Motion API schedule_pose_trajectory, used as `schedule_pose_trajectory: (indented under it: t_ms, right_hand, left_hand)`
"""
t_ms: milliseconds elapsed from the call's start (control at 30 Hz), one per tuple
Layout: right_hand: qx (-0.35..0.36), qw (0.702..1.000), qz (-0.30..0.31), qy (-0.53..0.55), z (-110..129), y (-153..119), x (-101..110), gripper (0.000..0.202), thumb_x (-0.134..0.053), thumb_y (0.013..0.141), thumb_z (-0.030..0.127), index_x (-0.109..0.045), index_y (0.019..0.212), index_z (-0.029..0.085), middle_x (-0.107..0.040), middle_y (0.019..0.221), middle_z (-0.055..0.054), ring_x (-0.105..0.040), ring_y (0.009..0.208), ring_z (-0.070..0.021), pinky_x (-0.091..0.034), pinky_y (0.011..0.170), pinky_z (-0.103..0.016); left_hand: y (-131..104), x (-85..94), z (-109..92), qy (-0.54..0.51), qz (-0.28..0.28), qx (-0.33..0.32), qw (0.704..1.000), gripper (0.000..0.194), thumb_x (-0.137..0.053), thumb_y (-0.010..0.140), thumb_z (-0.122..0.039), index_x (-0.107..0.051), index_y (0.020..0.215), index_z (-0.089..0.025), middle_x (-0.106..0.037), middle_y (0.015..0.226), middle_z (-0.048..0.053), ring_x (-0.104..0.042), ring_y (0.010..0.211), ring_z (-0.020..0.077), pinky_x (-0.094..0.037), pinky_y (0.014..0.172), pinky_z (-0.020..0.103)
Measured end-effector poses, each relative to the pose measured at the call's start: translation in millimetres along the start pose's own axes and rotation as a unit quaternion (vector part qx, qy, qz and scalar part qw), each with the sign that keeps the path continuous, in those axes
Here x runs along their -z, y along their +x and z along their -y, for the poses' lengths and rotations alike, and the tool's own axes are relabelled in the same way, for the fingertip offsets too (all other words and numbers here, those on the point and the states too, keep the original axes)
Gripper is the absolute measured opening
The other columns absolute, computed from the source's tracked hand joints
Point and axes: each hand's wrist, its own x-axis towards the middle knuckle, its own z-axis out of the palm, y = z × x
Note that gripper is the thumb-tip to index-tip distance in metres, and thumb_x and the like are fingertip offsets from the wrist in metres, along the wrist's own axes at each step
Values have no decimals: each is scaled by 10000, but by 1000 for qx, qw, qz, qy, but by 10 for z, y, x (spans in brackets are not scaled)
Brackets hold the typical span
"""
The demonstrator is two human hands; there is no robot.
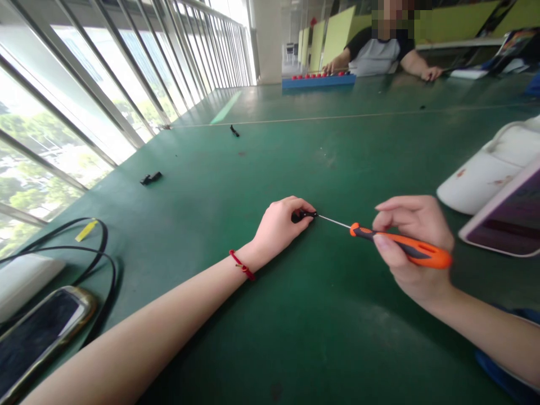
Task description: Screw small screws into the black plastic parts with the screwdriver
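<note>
My left hand point(280, 225) rests on the green table, its thumb and fingers pinching a small black part point(301, 215). A red cord bracelet circles that wrist. My right hand point(415, 242) holds a screwdriver point(422, 251) by its orange and dark grey handle, the thumb along one side. The thin metal shaft points left, and its tip meets the end of the black part or lies right beside it; contact is too small to tell. Two more small black pieces lie farther off, one piece point(151, 179) at the left and another piece point(234, 131) beyond it.
A phone point(37, 343), a white box point(25, 284) and a looped black cable point(113, 270) occupy the left. At right stand a white container point(485, 174) and a tablet-like device point(506, 208). Across the table point(270, 152), a person sits behind a blue tray point(318, 82). Railings point(126, 62) line the left edge.
</note>
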Motion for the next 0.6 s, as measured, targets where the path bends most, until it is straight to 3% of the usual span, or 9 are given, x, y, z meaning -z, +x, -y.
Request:
schedule_pose_trajectory:
  t_ms: [100, 233, 300, 367, 467, 533, 600]
  right_hand:
    - [12, 998, 18, -52, 18, -10, 5, 59, -596, 778, 193, -588, 817, 235, -583, 696, -2, -568, 573, -131, -451, 463, -263]
    - [34, 998, -58, -9, -35, -12, -10, 396, -682, 656, 146, -547, 1007, 265, -553, 927, -36, -586, 738, -169, -518, 632, -337]
    - [34, 998, -56, 24, -56, -3, -6, 507, -697, 620, 159, -510, 1077, 271, -532, 940, -39, -567, 756, -179, -507, 663, -367]
    - [26, 1000, -18, 2, -44, 3, 7, 450, -686, 649, 194, -522, 1064, 258, -541, 820, -12, -548, 675, -162, -478, 593, -339]
    - [31, 997, 32, -69, 5, -8, 16, 155, -616, 755, 200, -588, 902, 241, -575, 696, 11, -569, 619, -139, -461, 554, -296]
    - [43, 996, 12, -81, 14, -21, 5, 134, -615, 757, 170, -597, 869, 243, -611, 775, -6, -596, 666, -140, -485, 581, -286]
    - [51, 997, -36, -53, -5, -27, -11, 288, -656, 705, 153, -577, 961, 260, -592, 910, -31, -603, 749, -160, -511, 636, -306]
  left_hand:
    - [1, 0, -5, -3, -1, 3, 1000, 148, -582, 766, -168, -686, 872, -175, -681, 864, 19, -615, 763, 127, -489, 713, 239]
    - [1, -1, 0, -4, 1, 1, 1000, 148, -582, 764, -164, -684, 871, -179, -683, 872, 20, -620, 769, 129, -493, 719, 239]
    - [0, -1, 5, -5, 2, 1, 1000, 149, -581, 765, -165, -684, 873, -179, -684, 875, 21, -621, 769, 129, -495, 718, 239]
    - [0, -1, 10, -7, 2, 0, 1000, 151, -579, 768, -166, -684, 876, -179, -684, 879, 21, -620, 769, 128, -496, 720, 239]
    - [0, 1, 16, -8, 2, -6, 1000, 153, -578, 772, -169, -686, 880, -179, -682, 885, 22, -617, 779, 130, -496, 725, 242]
    - [0, 2, 17, -7, 3, -7, 1000, 150, -579, 773, -172, -686, 878, -180, -680, 884, 23, -616, 784, 133, -496, 726, 246]
    - [-1, 2, 18, -6, 4, -5, 1000, 148, -581, 772, -174, -685, 877, -181, -679, 880, 25, -615, 781, 136, -496, 722, 248]
